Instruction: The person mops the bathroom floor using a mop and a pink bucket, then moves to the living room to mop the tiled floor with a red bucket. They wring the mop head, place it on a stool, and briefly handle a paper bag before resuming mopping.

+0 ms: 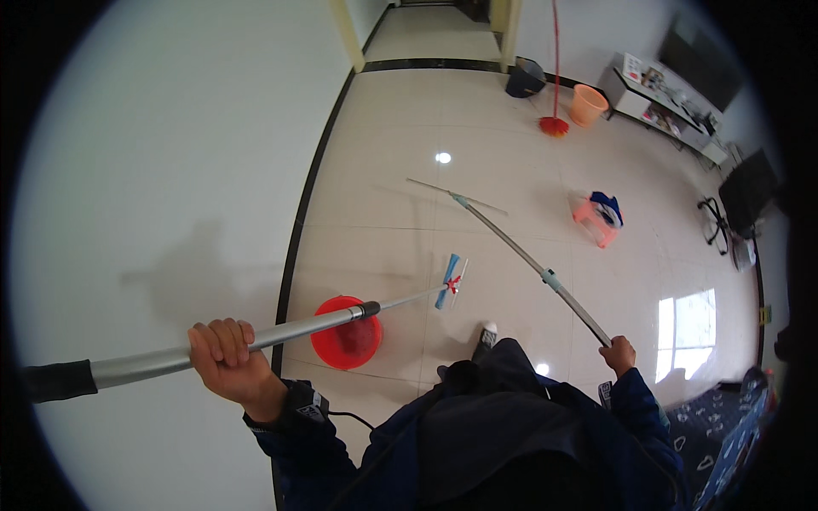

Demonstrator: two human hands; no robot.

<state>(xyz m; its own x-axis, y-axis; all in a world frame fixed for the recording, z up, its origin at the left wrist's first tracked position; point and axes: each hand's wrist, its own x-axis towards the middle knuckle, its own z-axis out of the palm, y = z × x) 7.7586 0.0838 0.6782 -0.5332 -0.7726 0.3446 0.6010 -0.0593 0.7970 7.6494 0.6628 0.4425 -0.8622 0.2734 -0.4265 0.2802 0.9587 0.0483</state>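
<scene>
My left hand (231, 361) is closed around a thick silver telescopic pole (287, 331) with a black end grip. The pole passes above a red bucket (347, 333) holding some liquid, and ends in a window-cleaning head (452, 283) with a blue pad, a red joint and a squeegee blade. My right hand (618, 356) grips a thinner metal pole (511, 243) with pale green collars. This second pole reaches forward to a long narrow squeegee head (457, 196), tilted across the view above the tiles.
A pink stool (597, 223) carries dark blue and white cloth (607, 209). Farther off are a dark bin (526, 78), a red broom (553, 126), an orange bin (588, 105) and a TV cabinet (661, 108). An office chair (748, 195) stands at right, a white wall (160, 160) at left.
</scene>
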